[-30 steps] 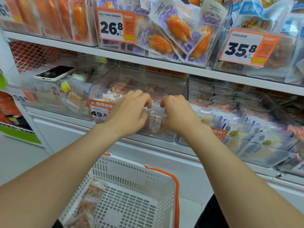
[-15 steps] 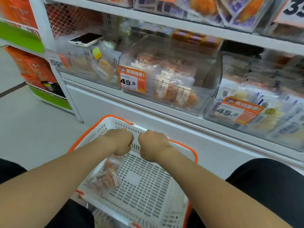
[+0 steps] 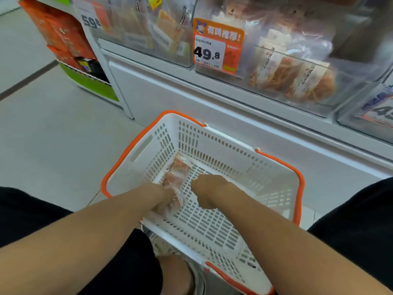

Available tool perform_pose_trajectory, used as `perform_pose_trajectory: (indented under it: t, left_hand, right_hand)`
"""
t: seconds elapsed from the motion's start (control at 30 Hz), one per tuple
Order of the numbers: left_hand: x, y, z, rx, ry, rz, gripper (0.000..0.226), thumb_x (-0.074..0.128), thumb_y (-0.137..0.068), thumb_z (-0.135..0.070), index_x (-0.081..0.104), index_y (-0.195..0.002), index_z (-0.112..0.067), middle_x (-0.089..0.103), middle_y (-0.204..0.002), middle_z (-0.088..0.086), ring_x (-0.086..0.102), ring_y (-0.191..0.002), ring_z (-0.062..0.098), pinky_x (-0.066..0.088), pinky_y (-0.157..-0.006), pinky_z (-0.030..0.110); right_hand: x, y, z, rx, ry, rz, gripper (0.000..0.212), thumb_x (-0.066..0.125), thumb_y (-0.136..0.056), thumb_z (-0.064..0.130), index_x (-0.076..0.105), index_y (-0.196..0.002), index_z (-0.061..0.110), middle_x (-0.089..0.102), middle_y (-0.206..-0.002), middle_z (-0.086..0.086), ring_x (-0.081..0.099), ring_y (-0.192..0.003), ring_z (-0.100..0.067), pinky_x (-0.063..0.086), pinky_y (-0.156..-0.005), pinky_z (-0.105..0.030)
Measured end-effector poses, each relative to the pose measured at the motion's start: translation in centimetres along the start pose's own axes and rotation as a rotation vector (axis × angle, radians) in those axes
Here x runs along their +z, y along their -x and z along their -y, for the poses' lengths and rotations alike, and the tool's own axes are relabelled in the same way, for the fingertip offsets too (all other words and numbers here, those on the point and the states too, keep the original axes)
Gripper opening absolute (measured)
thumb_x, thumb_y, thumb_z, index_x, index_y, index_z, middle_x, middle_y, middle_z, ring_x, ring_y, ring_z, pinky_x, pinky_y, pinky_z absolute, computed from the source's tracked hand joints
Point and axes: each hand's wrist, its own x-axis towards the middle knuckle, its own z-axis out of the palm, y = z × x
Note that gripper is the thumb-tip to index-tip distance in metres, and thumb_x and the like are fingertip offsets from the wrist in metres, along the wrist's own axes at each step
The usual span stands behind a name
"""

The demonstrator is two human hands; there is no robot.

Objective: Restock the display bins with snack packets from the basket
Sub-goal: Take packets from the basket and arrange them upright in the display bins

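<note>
Emptying the white orange-rimmed plastic basket (image 3: 214, 149) looks nearly done: left hand (image 3: 162, 195) fingers clutch its last clear snack packets (image 3: 177, 173), right hand (image 3: 205, 191) curled, apparently empty.

Basket (image 3: 212, 141) on the floor (image 3: 53, 135) at lower centre of the frame, snack packets (image 3: 177, 173) in its left part, left hand (image 3: 162, 195) against them, right hand (image 3: 205, 190) just beside them, both inside the basket, display bins (image 3: 350, 81) on the shelf (image 3: 244, 107) behind, across the upper right.
</note>
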Motion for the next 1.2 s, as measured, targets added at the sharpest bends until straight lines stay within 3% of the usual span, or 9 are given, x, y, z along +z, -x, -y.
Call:
perform_pose_trajectory:
  t: [0.17,0.3,0.47,0.57,0.73,0.87,0.97,1.1,1.2]
  left_hand:
    - [-0.8,-0.5,-0.6,0.099,0.139,-0.191,0.053,0.071,-0.093,-0.002,0.05,-0.141,-0.008,0.061,-0.129,0.01,0.056,-0.097,0.023,0.047,-0.079,0.033]
    - [-2.0,-0.6,-0.6,0.163,0.321,-0.285,0.03,0.068,-0.095,-0.002,0.078,-0.12,-0.016,0.071,-0.128,-0.001,0.067,-0.115,0.019,0.053,-0.095,0.026]
    - [-4.8,1.5,-1.2,0.229,0.809,-0.425,0.019,0.079,-0.085,-0.008,0.086,-0.092,-0.024,0.078,-0.095,-0.012,0.069,-0.091,0.004,0.059,-0.084,0.024]
    - [-6.5,3.2,-2.1,0.235,1.186,-0.54,0.013,0.08,-0.084,-0.008,0.085,-0.08,-0.019,0.078,-0.086,-0.007,0.073,-0.086,0.009,0.061,-0.072,0.024]
    - [-7.9,6.1,-4.3,0.336,1.709,-0.591,0.02,0.072,-0.087,0.009,0.078,-0.074,-0.005,0.074,-0.1,0.018,0.076,-0.097,0.03,0.065,-0.08,0.037]
    - [-8.8,8.3,-5.9,0.428,1.826,-0.531,0.021,0.066,-0.086,0.013,0.063,-0.097,-0.005,0.062,-0.094,0.018,0.071,-0.091,0.028,0.064,-0.085,0.042]
    - [-9.3,10.3,-6.8,0.43,1.668,-0.398,0.037,0.068,-0.088,-0.005,0.053,-0.121,-0.012,0.064,-0.089,0.014,0.069,-0.084,0.023,0.065,-0.082,0.049]
    - [-11.5,13.3,-8.1,0.407,1.53,-0.664,0.037,0.065,-0.093,-0.046,0.067,-0.112,-0.014,0.073,-0.095,0.006,0.074,-0.079,0.021,0.065,-0.073,0.044]
    - [-14.6,15.9,-8.9,0.523,1.696,-0.833,0.037,0.07,-0.097,-0.048,0.073,-0.106,-0.012,0.074,-0.084,0.001,0.07,-0.074,0.017,0.058,-0.062,0.032]
  right_hand:
    - [0.1,-1.0,-0.5,0.017,0.014,0.042,0.011,0.053,-0.097,0.003,0.06,-0.099,0.011,0.051,-0.083,-0.001,0.05,-0.065,-0.019,0.035,-0.049,-0.03]
    - [0.1,-0.6,-1.5,0.06,-0.027,0.064,0.013,0.052,-0.097,0.001,0.059,-0.103,0.01,0.054,-0.091,-0.004,0.05,-0.066,-0.018,0.042,-0.055,-0.032]
    - [0.2,0.9,-3.1,0.281,-0.234,0.085,0.026,0.051,-0.101,0.014,0.058,-0.126,0.01,0.053,-0.089,-0.002,0.06,-0.084,-0.023,0.05,-0.072,-0.036]
    - [-0.1,2.4,-4.0,0.45,-0.619,0.099,0.036,0.042,-0.105,0.031,0.057,-0.12,0.001,0.072,-0.082,-0.014,0.072,-0.071,-0.03,0.06,-0.072,-0.039]
    - [0.6,3.9,-5.5,0.628,-1.605,-0.113,0.074,0.033,-0.1,0.07,0.058,-0.116,0.003,0.075,-0.093,-0.027,0.077,-0.076,-0.038,0.066,-0.07,-0.046]
    - [0.3,4.7,-6.5,0.551,-2.03,-0.598,0.052,0.068,-0.097,0.042,0.053,-0.13,0.005,0.071,-0.11,-0.022,0.076,-0.067,-0.03,0.057,-0.049,-0.032]
    - [-0.8,7.9,-6.5,0.43,-1.804,-0.888,0.043,0.072,-0.097,0.026,0.041,-0.125,0.018,0.07,-0.098,-0.014,0.071,-0.065,-0.028,0.055,-0.048,-0.035]
    - [-2.9,12.3,-6.9,0.273,-1.229,-1.126,0.042,0.077,-0.093,0.031,0.046,-0.123,0.029,0.074,-0.077,0.005,0.07,-0.063,-0.014,0.058,-0.06,-0.043]
    - [-5.8,15.9,-7.2,0.178,-1.181,-1.219,0.048,0.082,-0.088,0.037,0.051,-0.125,0.037,0.076,-0.082,0.011,0.071,-0.065,-0.016,0.06,-0.056,-0.041]
